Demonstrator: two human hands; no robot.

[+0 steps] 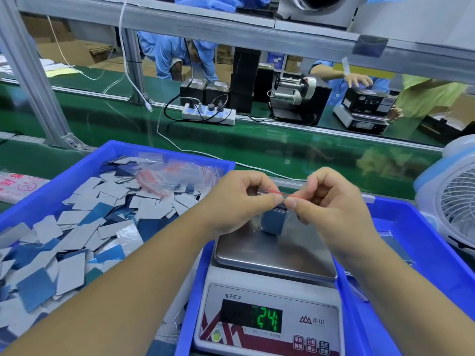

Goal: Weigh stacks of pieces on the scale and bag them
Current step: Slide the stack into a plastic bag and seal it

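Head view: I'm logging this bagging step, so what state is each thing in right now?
Left hand: pinching the bag's red strip.
Right hand: pinching the same strip from the other end.
Small clear bag: held over the scale pan, with a blue stack of pieces inside.
Scale: switched on, green digits lit.
Left blue bin: holds loose grey and blue pieces and spare bags.
Fan: cannot tell if running.
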